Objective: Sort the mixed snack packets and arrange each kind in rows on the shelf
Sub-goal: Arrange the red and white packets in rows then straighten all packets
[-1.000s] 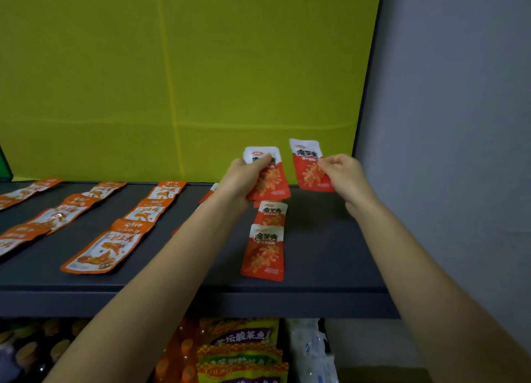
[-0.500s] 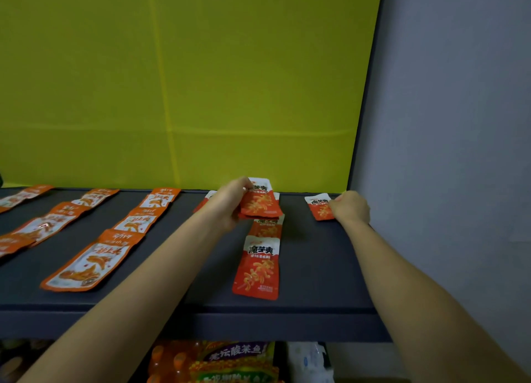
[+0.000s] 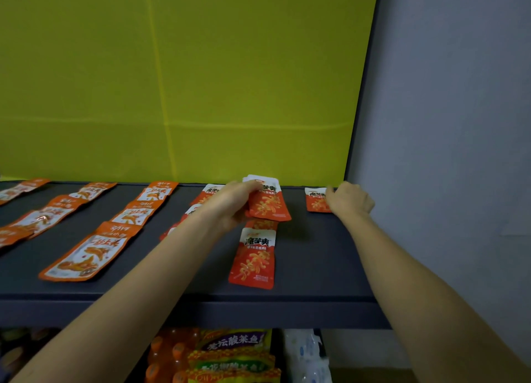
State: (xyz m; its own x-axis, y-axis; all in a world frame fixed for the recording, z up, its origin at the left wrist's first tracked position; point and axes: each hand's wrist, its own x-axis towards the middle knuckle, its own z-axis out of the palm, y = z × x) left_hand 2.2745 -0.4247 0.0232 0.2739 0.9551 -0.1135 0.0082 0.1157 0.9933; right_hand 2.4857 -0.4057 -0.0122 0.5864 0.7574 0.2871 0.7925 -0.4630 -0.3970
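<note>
Down at the bottom, the space under the shelf is packed: orange bottles (image 3: 161,359) on the left, too crowded to count, yellow-and-purple packs (image 3: 234,345) in the middle, and white packs (image 3: 304,354) on the right. Up onto the dark shelf (image 3: 316,267), both bare forearms reach in over its front edge. On the left the orange packets (image 3: 86,253) lie flat in slanted rows. The row nearest the centre has three, the next row left looks like three as well, and at least two more are cut off by the left edge, so call it eight in sight. Centre stage, one near red packet (image 3: 254,259) lies flat close to the front edge, and a second red packet (image 3: 263,224) peeks out just beyond it, mostly covered. Over that one the left hand (image 3: 230,204) grips a small stack of red packets (image 3: 268,204), thumb across the top. At least two layers show, but the exact number cannot be told. Behind that left forearm runs another red row (image 3: 211,191), three packets partly hidden. Far right at the back, a single red packet (image 3: 314,201) lies flat, and the right hand (image 3: 349,201) has curled fingers and its thumb on that packet's right edge. Behind the shelf stands a yellow panel (image 3: 201,81), with a grey wall (image 3: 445,124) to its right.
</note>
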